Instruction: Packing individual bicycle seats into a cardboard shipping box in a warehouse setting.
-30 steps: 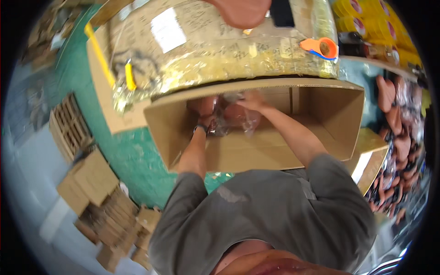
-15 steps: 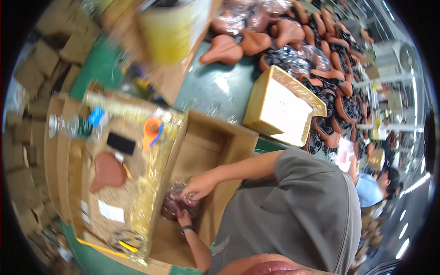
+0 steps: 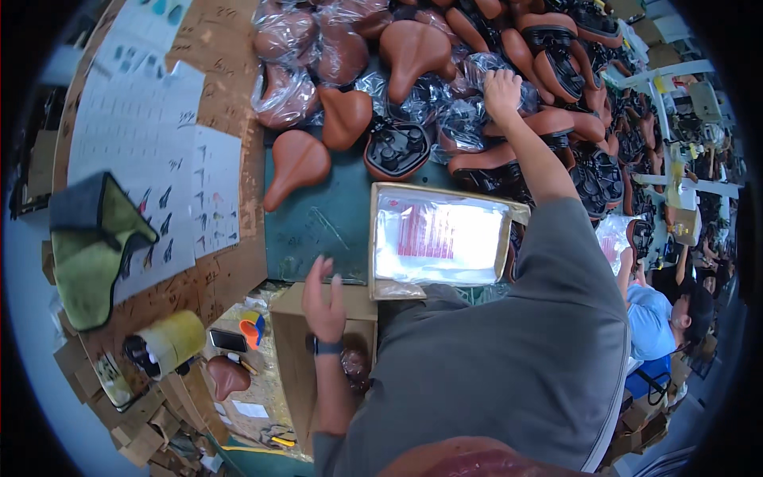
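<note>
Head view: at the upper right of the frame, a bagged seat [image 3: 478, 68] seems to be being picked by the right grip [image 3: 502, 92]; whether it is pinched cannot be told. The left grip [image 3: 324, 308] is spread near the box [image 3: 289, 370], lower middle. Next, a firm hold seems needed

The smooth, tapered saddles [image 3: 299, 163] are plain reddish-brown with black undersides [image 3: 396, 149]. The flat-topped table [image 3: 338, 207] is dark green.
</note>
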A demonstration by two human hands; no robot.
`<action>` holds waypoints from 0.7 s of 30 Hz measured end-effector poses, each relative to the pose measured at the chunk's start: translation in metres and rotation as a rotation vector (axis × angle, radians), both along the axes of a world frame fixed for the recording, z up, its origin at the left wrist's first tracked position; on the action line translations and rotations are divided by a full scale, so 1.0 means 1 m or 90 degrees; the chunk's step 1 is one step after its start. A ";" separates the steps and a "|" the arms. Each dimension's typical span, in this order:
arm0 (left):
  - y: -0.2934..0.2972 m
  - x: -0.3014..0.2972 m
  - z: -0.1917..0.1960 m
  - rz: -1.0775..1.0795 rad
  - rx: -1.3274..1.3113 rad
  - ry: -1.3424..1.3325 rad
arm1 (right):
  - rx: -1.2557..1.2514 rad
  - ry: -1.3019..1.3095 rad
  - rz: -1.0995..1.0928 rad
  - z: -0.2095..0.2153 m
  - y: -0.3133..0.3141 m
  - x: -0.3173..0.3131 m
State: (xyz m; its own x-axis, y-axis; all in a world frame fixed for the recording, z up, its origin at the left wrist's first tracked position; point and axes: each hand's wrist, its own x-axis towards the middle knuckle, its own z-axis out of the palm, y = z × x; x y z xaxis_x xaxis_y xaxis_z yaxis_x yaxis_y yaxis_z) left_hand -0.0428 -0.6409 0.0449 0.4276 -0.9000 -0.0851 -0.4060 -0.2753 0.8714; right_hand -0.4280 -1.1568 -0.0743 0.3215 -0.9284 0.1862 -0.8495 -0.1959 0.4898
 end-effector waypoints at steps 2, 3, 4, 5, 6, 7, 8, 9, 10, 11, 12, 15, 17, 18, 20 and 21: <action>-0.072 -0.022 -0.002 -0.133 -0.009 -0.097 | 0.012 -0.048 0.004 0.023 0.000 -0.018; -0.108 -0.036 0.000 -0.201 -0.030 -0.154 | 0.034 -0.118 0.018 0.059 0.011 -0.025; -0.138 -0.047 -0.001 -0.224 -0.040 -0.195 | 0.077 -0.147 0.016 0.088 0.018 -0.018; -0.164 -0.060 0.001 -0.246 -0.048 -0.233 | 0.061 -0.247 0.117 0.113 0.028 -0.018; -0.191 -0.076 0.006 -0.218 -0.089 -0.255 | 0.126 -0.339 0.150 0.152 0.041 -0.009; -0.215 -0.091 0.012 -0.197 -0.131 -0.285 | 0.188 -0.438 0.177 0.186 0.057 0.000; -0.229 -0.097 0.015 -0.172 -0.186 -0.354 | 0.254 -0.563 0.197 0.207 0.074 0.009; -0.241 -0.103 0.017 -0.145 -0.246 -0.422 | 0.317 -0.684 0.217 0.227 0.088 0.017; -0.247 -0.105 0.018 -0.165 -0.282 -0.506 | 0.469 -0.788 0.183 0.246 0.103 0.021; -0.251 -0.101 0.019 -0.189 -0.319 -0.588 | 0.639 -0.862 0.189 0.262 0.112 0.026; -0.252 -0.093 0.028 -0.198 -0.319 -0.582 | 0.701 -0.842 0.277 0.253 0.115 0.025; -0.228 -0.057 0.063 -0.332 -0.281 -0.609 | 1.104 -0.908 0.178 0.224 0.114 0.045; -0.214 -0.041 0.073 -0.399 -0.263 -0.718 | 1.274 -0.877 0.232 0.178 0.128 0.076; -0.212 -0.038 0.080 -0.396 -0.257 -0.721 | 1.287 -0.773 0.340 0.164 0.137 0.095; -0.204 -0.033 0.090 -0.575 -0.101 -0.668 | 1.430 -0.665 0.377 0.132 0.145 0.125; -0.185 -0.028 0.089 -0.567 -0.087 -0.672 | 1.420 -0.678 0.423 0.124 0.135 0.139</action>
State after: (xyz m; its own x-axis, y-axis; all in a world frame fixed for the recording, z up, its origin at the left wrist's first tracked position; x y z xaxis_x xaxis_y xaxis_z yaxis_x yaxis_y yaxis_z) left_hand -0.0710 -0.8261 0.1337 -0.4826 -0.8754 0.0263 -0.8743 0.4833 0.0442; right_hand -0.2891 -1.0218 0.0496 0.9647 0.1864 -0.1862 -0.2247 0.2131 -0.9509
